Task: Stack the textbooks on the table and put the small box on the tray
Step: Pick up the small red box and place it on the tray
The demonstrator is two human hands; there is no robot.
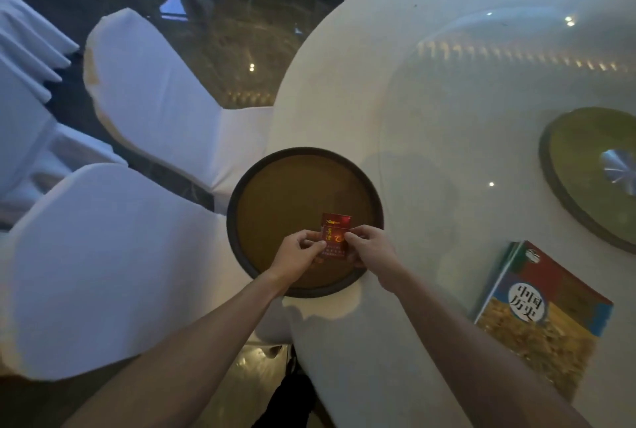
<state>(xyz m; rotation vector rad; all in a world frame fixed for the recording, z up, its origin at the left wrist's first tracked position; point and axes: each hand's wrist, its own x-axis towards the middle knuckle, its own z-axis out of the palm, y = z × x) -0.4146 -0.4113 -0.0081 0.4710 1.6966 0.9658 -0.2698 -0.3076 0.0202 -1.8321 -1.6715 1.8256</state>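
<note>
A small red box with gold lettering is over the near part of a round brown tray at the table's left edge. My left hand pinches the box's left side and my right hand pinches its right side. Whether the box rests on the tray or hovers just above it I cannot tell. A stack of textbooks with a blue, red and yellow cover lies on the table to the right, apart from both hands.
The round white table carries a glass turntable with a green-gold hub at the right. Two white-covered chairs stand left of the table over a dark marble floor.
</note>
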